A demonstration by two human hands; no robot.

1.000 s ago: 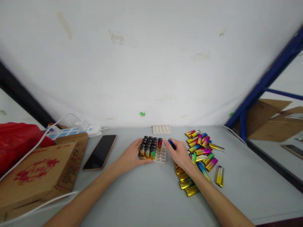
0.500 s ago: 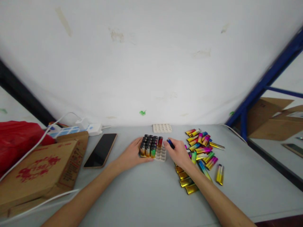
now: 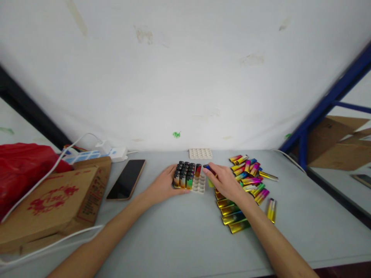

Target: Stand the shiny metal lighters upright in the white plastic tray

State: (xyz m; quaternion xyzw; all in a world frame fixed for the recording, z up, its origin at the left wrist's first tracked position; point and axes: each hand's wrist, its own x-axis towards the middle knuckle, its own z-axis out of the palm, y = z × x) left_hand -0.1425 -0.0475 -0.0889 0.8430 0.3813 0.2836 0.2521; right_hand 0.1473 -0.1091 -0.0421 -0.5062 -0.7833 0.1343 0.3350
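A white tray with round pockets (image 3: 198, 189) holds several upright, shiny metallic tubes with black tops (image 3: 183, 179) on its left side. One red tube (image 3: 198, 170) stands a little apart from them. My left hand (image 3: 164, 185) wraps round the tray's left end, thumb along the near side and fingers behind. At the tray's right edge, my right hand (image 3: 222, 179) pinches a blue-topped tube (image 3: 206, 167); yellow shows below the fingers. Beside that hand lies a loose pile of colourful metallic tubes (image 3: 251, 180), partly hidden by my forearm.
Behind the tray lies a second white pocketed tray (image 3: 200, 153). To the left are a phone (image 3: 126, 180), a cardboard box (image 3: 55, 204), a red bag (image 3: 27, 170) and a power strip (image 3: 87, 156) with white cables. A blue metal frame (image 3: 315, 119) stands on the right.
My right hand has turned the blue-topped tube more upright near the tray's right edge. My left hand keeps its hold on the tray. The whole view has shifted slightly.
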